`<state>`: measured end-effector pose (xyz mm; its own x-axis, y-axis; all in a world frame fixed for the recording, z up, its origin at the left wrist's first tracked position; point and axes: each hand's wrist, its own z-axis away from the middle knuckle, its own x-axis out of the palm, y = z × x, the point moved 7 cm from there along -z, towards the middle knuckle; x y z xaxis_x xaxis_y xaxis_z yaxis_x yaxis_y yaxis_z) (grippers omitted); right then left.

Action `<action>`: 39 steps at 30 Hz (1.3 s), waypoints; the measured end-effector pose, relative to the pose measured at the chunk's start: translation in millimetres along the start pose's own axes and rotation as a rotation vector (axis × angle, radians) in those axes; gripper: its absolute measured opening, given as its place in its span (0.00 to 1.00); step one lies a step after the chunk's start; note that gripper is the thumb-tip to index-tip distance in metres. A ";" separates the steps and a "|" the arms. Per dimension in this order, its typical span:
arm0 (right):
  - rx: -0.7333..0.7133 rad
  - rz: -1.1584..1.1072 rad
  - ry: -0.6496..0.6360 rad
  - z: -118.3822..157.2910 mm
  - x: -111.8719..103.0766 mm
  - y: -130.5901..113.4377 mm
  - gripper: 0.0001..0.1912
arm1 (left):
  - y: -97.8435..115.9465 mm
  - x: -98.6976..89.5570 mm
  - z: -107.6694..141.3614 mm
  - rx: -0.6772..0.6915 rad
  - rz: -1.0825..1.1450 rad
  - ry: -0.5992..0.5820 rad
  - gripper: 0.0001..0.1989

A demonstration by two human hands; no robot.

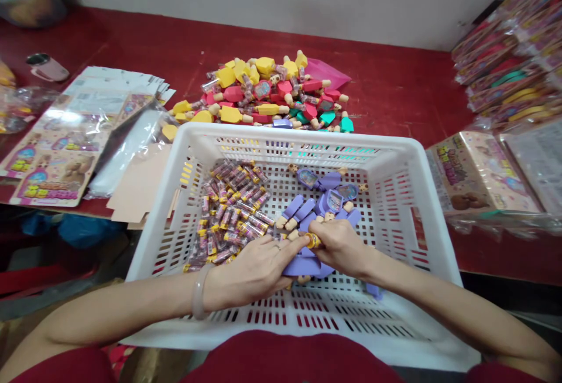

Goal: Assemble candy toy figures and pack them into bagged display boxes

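Observation:
Both hands meet over a white plastic basket [307, 137]. My left hand [257, 263] is closed at a purple paddle-shaped toy [302, 266], its fingertips pointing right; the palm side is hidden. Touching those fingertips, my right hand [340, 245] is closed round a small piece with a yellow cap [313, 240], mostly covered by the fingers. Small clear tubes [237, 207] with yellow caps and brown-pink contents fill the basket's left half. Around and beyond my hands lie more purple toys [333, 200] with beige knobbed ends, some showing a small picture window.
Behind the basket, yellow, red and green toys [263, 90] form a heap on the red table [395, 84]. Printed cards [61, 160] and beige sheets [140, 184] lie left, near a cup [47, 68]. Stacked bagged packs [509, 72] and printed boxes [483, 172] stand right.

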<state>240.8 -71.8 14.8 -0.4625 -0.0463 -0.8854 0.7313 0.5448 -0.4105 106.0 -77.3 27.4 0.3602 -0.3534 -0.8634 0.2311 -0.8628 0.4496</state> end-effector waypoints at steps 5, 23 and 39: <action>-0.036 0.002 0.008 1.7 -2.8 -6.1 0.06 | 2.3 -5.9 -1.2 -0.015 -0.042 0.030 0.24; -0.047 0.030 0.110 -4.4 -13.4 0.4 0.07 | -7.5 -16.4 0.8 -0.100 0.665 -0.104 0.40; -0.160 0.051 0.148 -1.9 -11.0 -18.0 0.13 | 4.4 -15.6 2.6 -0.017 0.791 -0.142 0.46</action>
<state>231.8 -79.5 32.3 -0.5040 0.1023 -0.8576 0.6725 0.6695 -0.3154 99.1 -76.5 42.2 0.3043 -0.9013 -0.3083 -0.0305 -0.3327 0.9425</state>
